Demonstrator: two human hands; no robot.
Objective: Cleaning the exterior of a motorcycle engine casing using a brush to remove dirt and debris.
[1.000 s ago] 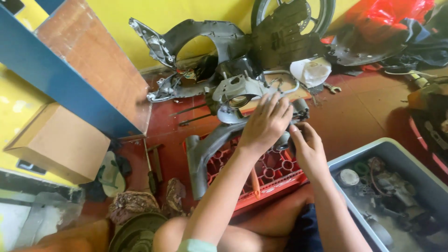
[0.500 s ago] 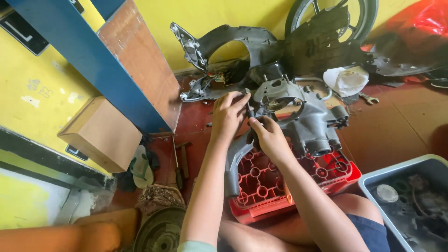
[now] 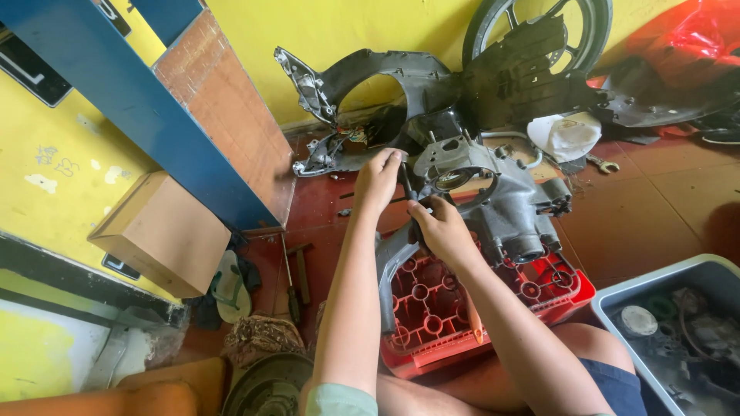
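Fingers of both the left hand (image 3: 378,179) and right hand (image 3: 439,227) pinch a dark tool (image 3: 405,185) beside the engine casing (image 3: 493,196).

The left hand (image 3: 378,179) and right hand (image 3: 441,228) cover the near-left side of a grey engine casing (image 3: 493,204), hiding whatever the fingers grip. A wheel (image 3: 539,31) at far right is cut off by the top edge; the grey bin (image 3: 678,339) at near right runs off-frame, its contents too murky to identify.
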